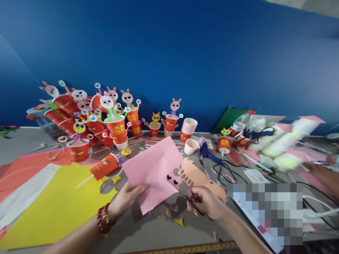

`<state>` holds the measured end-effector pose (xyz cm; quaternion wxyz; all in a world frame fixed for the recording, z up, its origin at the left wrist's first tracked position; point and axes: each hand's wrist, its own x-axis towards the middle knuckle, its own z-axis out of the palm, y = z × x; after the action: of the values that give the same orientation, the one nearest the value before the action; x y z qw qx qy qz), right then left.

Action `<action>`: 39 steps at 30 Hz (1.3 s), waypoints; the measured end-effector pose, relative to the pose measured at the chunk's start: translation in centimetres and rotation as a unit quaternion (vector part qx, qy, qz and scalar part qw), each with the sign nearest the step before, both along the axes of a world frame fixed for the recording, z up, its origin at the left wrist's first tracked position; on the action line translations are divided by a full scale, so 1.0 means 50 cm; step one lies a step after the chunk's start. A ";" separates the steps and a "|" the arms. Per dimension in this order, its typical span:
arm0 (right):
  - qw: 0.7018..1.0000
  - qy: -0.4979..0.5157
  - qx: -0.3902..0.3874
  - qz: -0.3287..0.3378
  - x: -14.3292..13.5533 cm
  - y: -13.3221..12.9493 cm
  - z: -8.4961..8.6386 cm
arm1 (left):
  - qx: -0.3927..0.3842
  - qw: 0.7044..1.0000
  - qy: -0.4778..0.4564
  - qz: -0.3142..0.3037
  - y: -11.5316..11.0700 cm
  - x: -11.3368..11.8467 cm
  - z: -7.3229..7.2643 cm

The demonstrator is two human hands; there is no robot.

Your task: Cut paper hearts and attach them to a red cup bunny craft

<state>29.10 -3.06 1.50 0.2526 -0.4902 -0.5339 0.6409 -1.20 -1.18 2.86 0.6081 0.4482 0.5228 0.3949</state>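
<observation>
My left hand (132, 195), with a red bead bracelet at the wrist, grips a pink paper sheet (155, 169) by its lower left side, thumb on top. Two dark heart-like marks show near the sheet's right edge. My right hand (202, 201) is closed round black-handled scissors (193, 204), whose front end meets the pink sheet's lower right edge, just below the marks. The blades are hard to make out. Behind my right hand lies an orange paper sheet (197, 173) with oval holes. Small yellow scraps (179, 222) lie beneath the hands.
Red paper cups (116, 128) with rabbit-faced figures crowd the back left. Yellow paper (53, 208) covers the left. A cup stack (188, 128), blue glue gun (210, 153) and black cables stand behind my right hand. A pixelated patch hides part of the right; another person's hand (321, 176) is beyond.
</observation>
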 end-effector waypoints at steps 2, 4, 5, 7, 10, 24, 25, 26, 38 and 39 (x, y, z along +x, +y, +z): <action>1.000 -0.005 0.009 -0.003 -0.001 -0.001 0.000 | -0.001 1.000 0.005 0.000 0.000 0.000 0.004; 1.000 -0.015 0.021 -0.005 -0.003 -0.001 0.003 | -0.002 1.000 0.003 0.001 -0.001 0.000 0.005; 0.999 -0.023 0.026 -0.004 -0.004 -0.001 0.006 | -0.002 1.000 0.000 0.002 -0.001 0.000 0.004; 0.999 -0.041 0.035 0.006 -0.006 -0.002 0.015 | -0.005 1.000 -0.008 0.001 -0.001 0.000 0.001; 0.993 -0.099 0.045 0.040 0.000 -0.004 0.041 | -0.005 1.000 -0.021 -0.003 0.001 -0.001 -0.004; 0.997 -0.069 -0.021 0.042 0.085 0.006 0.084 | -0.052 0.995 -0.076 -0.034 0.007 -0.012 -0.021; 0.997 -0.064 -0.023 0.043 0.076 0.008 0.080 | -0.056 0.995 -0.080 -0.036 0.005 -0.010 -0.020; 0.997 -0.057 -0.021 0.043 0.067 0.010 0.077 | -0.059 0.994 -0.083 -0.037 0.004 -0.008 -0.020; 0.996 0.016 -0.011 0.089 0.043 0.027 0.070 | -0.069 0.989 -0.126 -0.044 0.007 -0.013 -0.025; 0.996 0.014 -0.012 0.092 0.045 0.029 0.071 | -0.070 0.988 -0.128 -0.044 0.008 -0.014 -0.026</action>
<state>31.33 -1.62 5.06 0.1942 -0.4332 -0.5656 0.6743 -1.88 -0.80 1.54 0.7166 0.3729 0.4471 0.3840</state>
